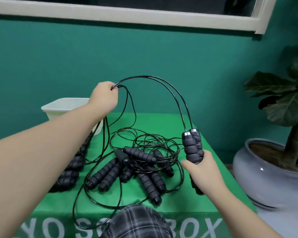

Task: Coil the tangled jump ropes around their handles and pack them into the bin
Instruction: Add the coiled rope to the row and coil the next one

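My right hand grips a pair of black foam handles held upright above the table's right side. Their two thin black cords arch up and left to my left hand, which pinches them high over the table. From that pinch more cord hangs down in loops to the tabletop. A tangled pile of jump ropes with several black handles lies in the middle of the green table. The white bin stands at the back left, partly hidden behind my left forearm.
More black handles lie along the left side under my left forearm. One cord loop hangs over the table's front edge. A potted plant in a grey pot stands on the floor at the right. The green wall is close behind.
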